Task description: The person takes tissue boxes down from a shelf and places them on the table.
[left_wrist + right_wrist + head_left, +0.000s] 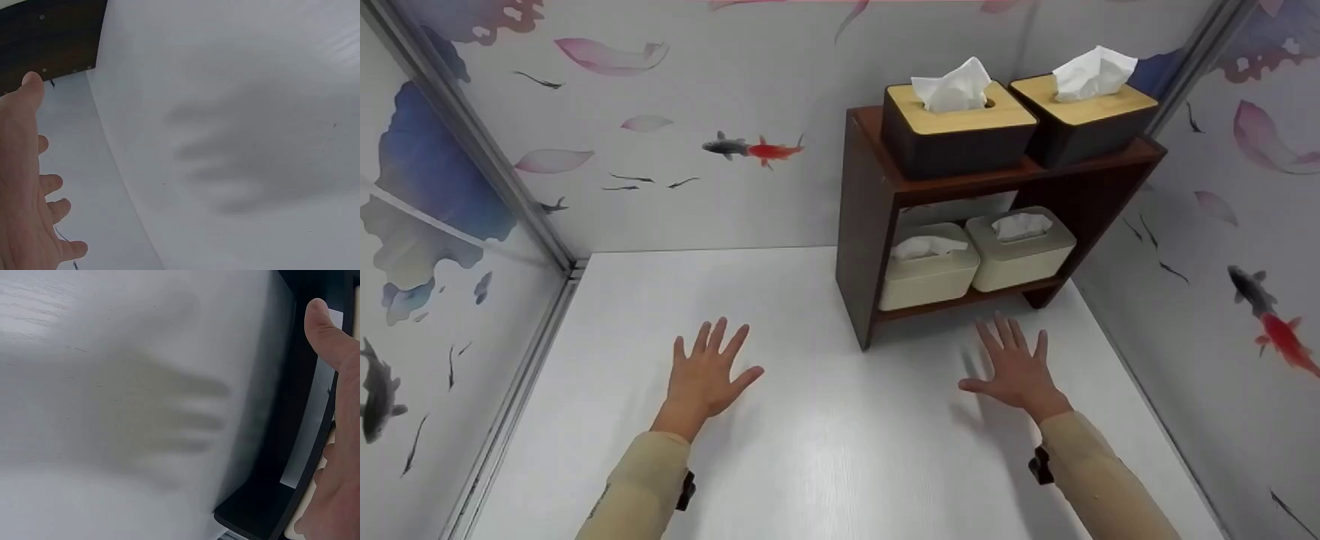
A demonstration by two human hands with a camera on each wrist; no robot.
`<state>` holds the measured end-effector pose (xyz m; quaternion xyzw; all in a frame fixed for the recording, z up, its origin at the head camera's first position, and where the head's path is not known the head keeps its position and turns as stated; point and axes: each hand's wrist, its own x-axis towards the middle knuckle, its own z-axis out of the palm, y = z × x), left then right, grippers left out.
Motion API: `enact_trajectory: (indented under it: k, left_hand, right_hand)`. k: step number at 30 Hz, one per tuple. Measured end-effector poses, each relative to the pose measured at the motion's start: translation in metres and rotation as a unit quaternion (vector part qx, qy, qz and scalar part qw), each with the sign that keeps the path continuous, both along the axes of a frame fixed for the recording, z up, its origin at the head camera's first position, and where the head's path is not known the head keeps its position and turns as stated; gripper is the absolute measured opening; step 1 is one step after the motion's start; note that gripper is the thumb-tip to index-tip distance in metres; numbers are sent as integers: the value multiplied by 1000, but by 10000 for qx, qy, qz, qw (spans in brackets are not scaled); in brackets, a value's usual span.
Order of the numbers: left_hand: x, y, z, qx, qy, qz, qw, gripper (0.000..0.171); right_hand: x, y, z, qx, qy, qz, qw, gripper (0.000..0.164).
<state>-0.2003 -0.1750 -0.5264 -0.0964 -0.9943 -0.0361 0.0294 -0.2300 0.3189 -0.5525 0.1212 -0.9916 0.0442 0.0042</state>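
Both hands hover over a white tabletop (pixel 825 450), fingers spread, holding nothing. My left hand (pixel 705 382) is at the left, its shadow falling on the surface in the left wrist view. My right hand (pixel 1016 375) is in front of a brown two-tier wooden shelf (pixel 859 232), nearest its lower tier. On top of the shelf stand two dark tissue boxes with wooden lids, a left one (pixel 960 150) and a right one (pixel 1091 131), each with a white tissue sticking up. Below sit two beige tissue boxes, a left one (pixel 930 281) and a right one (pixel 1024 262), side by side.
White panels enclose the table: a back wall (pixel 720 202) printed with fish and petals, a left wall (pixel 442 322) and a right wall (pixel 1207 247). A metal rail (pixel 521 382) runs along the left edge. The shelf stands at the back right, close to the walls.
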Motion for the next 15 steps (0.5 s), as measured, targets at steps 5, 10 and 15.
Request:
enact_trajectory:
  k: [5,10,15]
  left_hand:
    - [-7,23,16,-171,116,-447,9988,70]
    - [-16,51,35,-477,360,-895,9942,68]
    - [-26,78,60,-652,701,-1171,9885,66]
  right_hand:
    - [1,-2,9,11,-137,142,9998,106]
    - [3,-3,19,-31,-263,231,9994,102]
    - [5,-5,30,-102,-214,378,9990,97]
